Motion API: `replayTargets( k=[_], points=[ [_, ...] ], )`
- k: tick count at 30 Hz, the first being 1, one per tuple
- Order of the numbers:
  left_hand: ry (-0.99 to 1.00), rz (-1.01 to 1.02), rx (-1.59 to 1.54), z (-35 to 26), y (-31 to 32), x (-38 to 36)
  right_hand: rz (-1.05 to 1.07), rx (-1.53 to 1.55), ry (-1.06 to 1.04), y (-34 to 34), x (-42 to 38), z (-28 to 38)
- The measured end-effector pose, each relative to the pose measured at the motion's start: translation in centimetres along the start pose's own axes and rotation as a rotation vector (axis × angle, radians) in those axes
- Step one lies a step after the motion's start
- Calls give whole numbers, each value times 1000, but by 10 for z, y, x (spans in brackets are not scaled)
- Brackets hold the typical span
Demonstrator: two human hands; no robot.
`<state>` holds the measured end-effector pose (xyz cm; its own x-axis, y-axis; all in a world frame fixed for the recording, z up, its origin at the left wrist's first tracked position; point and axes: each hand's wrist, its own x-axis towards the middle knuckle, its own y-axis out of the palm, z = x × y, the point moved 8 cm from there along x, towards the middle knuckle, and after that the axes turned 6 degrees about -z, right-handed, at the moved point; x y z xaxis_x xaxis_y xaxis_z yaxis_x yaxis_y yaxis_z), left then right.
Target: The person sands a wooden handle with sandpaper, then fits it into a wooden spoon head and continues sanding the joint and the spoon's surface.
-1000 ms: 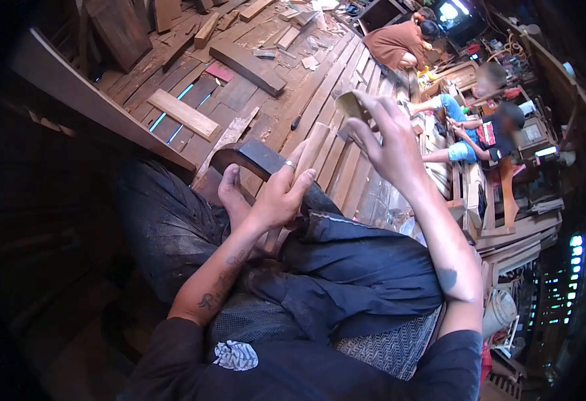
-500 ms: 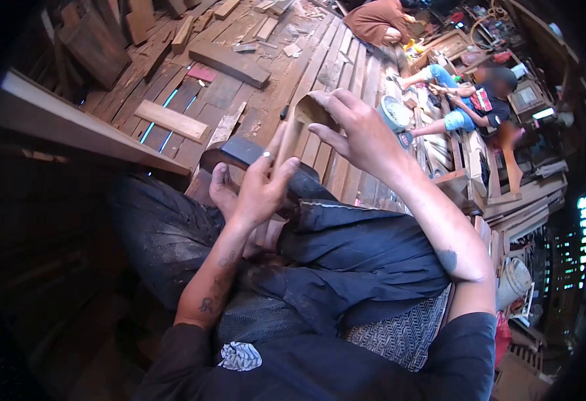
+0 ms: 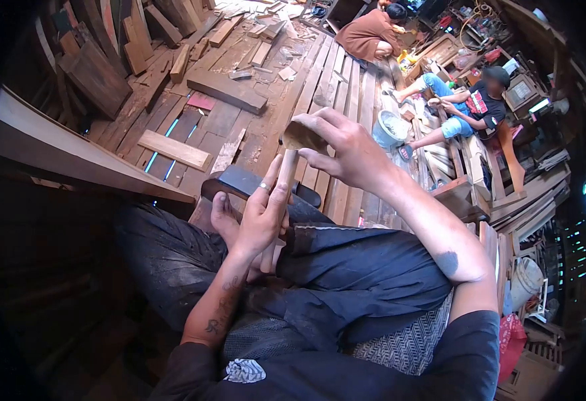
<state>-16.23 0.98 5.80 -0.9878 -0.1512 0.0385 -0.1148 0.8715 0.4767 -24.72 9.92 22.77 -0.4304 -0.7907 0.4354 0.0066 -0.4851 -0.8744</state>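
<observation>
My left hand (image 3: 259,220) is closed around a slim, pale wooden piece (image 3: 289,166), its upper end pointing up and away from me. My right hand (image 3: 353,154) pinches a curled brown sheet that looks like sandpaper (image 3: 304,136), thumb below and fingers over the top. The sheet's curved underside arches right at the upper end of the wood. Beyond my left hand lies a dark, smooth block (image 3: 239,182) near my bare foot (image 3: 223,215).
Loose boards (image 3: 174,149) and a thick plank (image 3: 226,92) lie on the slatted floor. More planks (image 3: 96,77) lean at the upper left. A seated person (image 3: 470,103) and a crouching person (image 3: 371,35) are beyond a grey bucket (image 3: 391,128). A long pale board (image 3: 86,150) runs along my left.
My right hand and the curled sheet have shifted slightly left and down. The wooden piece's upper end now shows beneath the sheet.
</observation>
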Motion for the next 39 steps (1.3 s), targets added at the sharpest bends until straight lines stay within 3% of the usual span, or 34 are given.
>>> replayTargets(
  k=[4, 12, 16, 20, 23, 26, 31, 35, 39],
  points=[
    [-14, 1, 6, 8, -1, 3, 65, -19, 12, 9, -1, -13],
    [18, -73, 33, 5, -4, 2, -64, 100, 5, 12, -2, -15],
    [37, -64, 68, 7, -2, 0, -120, 108, -128, 1, 5, 12],
    [65, -102, 20, -2, -14, 2, -58, 65, 7, 8, 1, -2],
    [66, -109, 45, 2, -10, -2, -67, 102, -159, 6, 12, 28],
    [33, -109, 11, -10, -14, -5, -45, 96, -29, 8, 6, 5],
    [109, -93, -8, -6, -7, -3, -65, 74, -161, 2, 12, 32],
    [80, -125, -5, -20, -20, -5, -35, 14, 7, 6, 2, -4],
    [59, -86, 11, -9, -9, -4, -55, 29, -142, 5, 8, 26]
  ],
)
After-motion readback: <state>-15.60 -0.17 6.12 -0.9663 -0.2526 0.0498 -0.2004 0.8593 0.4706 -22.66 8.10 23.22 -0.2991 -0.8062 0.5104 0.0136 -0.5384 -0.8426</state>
